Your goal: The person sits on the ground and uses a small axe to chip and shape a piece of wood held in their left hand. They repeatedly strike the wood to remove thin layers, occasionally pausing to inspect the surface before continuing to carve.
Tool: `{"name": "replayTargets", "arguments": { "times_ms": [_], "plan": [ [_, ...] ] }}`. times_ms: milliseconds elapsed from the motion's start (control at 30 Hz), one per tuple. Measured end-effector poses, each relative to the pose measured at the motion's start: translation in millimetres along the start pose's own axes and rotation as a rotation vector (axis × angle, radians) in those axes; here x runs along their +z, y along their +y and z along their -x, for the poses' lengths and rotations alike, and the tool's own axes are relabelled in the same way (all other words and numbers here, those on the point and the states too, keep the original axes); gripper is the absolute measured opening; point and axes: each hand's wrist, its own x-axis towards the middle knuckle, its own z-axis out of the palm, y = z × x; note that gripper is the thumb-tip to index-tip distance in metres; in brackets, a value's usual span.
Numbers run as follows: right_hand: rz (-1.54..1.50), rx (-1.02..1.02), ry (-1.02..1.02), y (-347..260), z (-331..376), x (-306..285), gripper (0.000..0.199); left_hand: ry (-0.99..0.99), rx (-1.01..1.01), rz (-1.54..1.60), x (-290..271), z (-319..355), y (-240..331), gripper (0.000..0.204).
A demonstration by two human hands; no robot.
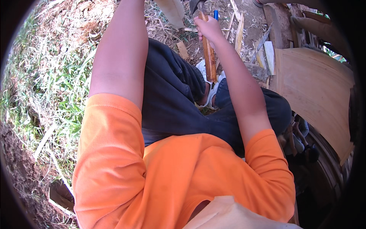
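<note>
My right hand [209,27] is closed round the upper part of a thick brown wooden handle [209,57]. Its lower end hangs over my white shoes. At the handle's top, a dark curved metal head [195,5] is cut by the upper edge of the picture, so I cannot tell the tool's exact kind. My left forearm [126,42] reaches up past the upper edge, and the hand itself is out of sight. Between the two arms, a pale smooth piece of wood [170,12] comes in from the top. A small blue object [215,15] shows just behind my right hand.
Wood chips and offcuts [239,33] litter the ground ahead. Grass [65,72] spreads on the left. A broad pale wooden board [314,91] leans at the right beside stacked timber. Another person's limb [320,28] shows at the upper right.
</note>
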Motion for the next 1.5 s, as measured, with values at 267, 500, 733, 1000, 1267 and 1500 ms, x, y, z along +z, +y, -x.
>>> {"name": "replayTargets", "arguments": {
  "times_ms": [267, 500, 733, 1000, 1267, 1500],
  "plan": [
    [-0.311, -0.231, 0.025, -111, 41, 2, 0.01, 0.012, -0.037, 0.015, -1, 2, -2, 0.026],
    [-0.218, -0.33, 0.015, -156, 67, -72, 0.017, 0.065, -0.042, 0.058, -9, 7, 3, 0.048],
    [0.041, -0.355, 0.248, -167, 135, -137, 0.025, 0.011, 0.03, 0.609, -43, 9, 18, 0.06],
    [0.197, -0.235, 0.194, -106, 147, -160, 0.053, -0.129, 0.059, 0.786, -33, 14, 63, 0.049],
    [0.085, -0.252, -0.026, -105, 160, -158, 0.058, -0.096, 0.13, 0.858, -29, 48, 150, 0.039],
    [0.066, -0.327, -0.036, -92, 151, -171, 0.038, 0.005, 0.0, 0.851, -11, 14, 123, 0.05]
  ]
}}
